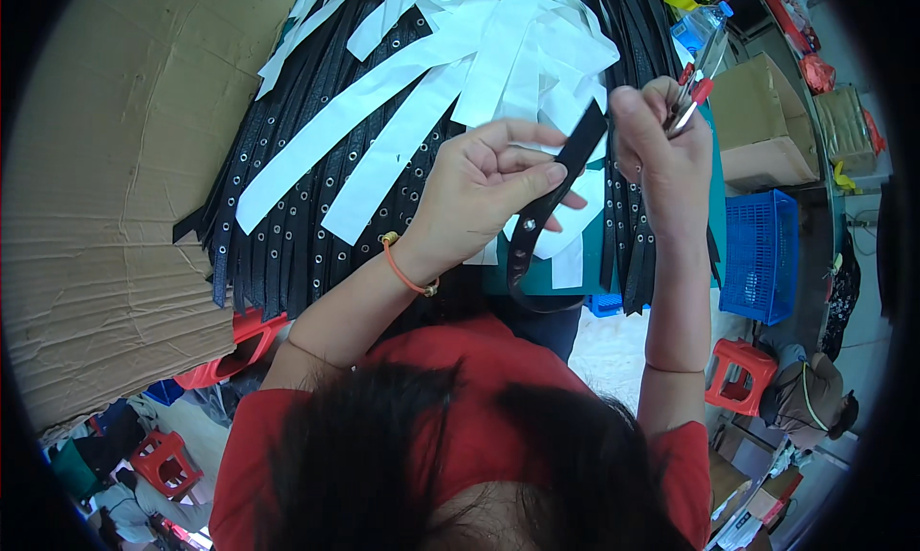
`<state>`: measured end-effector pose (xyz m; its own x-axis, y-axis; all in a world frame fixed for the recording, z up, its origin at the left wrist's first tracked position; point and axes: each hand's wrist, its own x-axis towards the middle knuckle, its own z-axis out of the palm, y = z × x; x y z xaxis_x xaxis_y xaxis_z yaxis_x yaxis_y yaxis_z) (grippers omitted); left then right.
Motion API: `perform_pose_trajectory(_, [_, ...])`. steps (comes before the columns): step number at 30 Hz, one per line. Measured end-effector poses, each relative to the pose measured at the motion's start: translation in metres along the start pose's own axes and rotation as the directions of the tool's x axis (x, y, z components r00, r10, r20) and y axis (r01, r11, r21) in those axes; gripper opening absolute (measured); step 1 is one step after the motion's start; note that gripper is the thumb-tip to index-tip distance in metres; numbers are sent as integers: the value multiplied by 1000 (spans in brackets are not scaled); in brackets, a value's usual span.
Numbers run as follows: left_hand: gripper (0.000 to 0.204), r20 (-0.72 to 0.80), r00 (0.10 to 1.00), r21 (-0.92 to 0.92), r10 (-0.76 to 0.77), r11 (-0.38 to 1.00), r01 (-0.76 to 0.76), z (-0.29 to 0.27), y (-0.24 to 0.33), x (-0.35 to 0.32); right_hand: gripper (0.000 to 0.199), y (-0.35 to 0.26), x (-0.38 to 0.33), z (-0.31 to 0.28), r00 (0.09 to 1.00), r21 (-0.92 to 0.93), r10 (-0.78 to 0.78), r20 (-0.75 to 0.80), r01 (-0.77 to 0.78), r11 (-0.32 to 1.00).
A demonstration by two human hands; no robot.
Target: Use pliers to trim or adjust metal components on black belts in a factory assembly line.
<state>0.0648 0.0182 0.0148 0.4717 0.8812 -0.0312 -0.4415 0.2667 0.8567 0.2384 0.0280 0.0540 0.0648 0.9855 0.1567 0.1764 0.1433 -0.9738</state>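
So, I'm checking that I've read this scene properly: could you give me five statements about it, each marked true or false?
1. The left hand holds a black strap. True.
2. The right hand holds nothing. False: the right hand holds a metal tool with red parts.
3. White strips lie over other black straps. True.
4. The orange bracelet is on the right arm. False: the orange bracelet is on the left arm.
5. A blue plastic basket is on the picture's right side. True.
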Motion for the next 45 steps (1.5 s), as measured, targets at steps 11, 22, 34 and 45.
perform_pose_trajectory(11, [13,59,997,66,46,997,-50,-5,2,3,25,-18,-50,-25,950,-550,-282,137,310,776])
perform_pose_trajectory(22, [14,-5,996,155,94,984,-92,11,-14,12,28,-23,-55,-29,893,-753,-369,258,425,502])
perform_pose_trajectory(34, [11,-55,987,117,152,983,-144,22,-19,12,27,-19,-62,-26,848,-801,-438,298,472,369])
perform_pose_trajectory(45, [5,-65,968,203,243,953,-226,21,-29,11,25,-17,-64,-19,838,-798,-434,330,493,345])
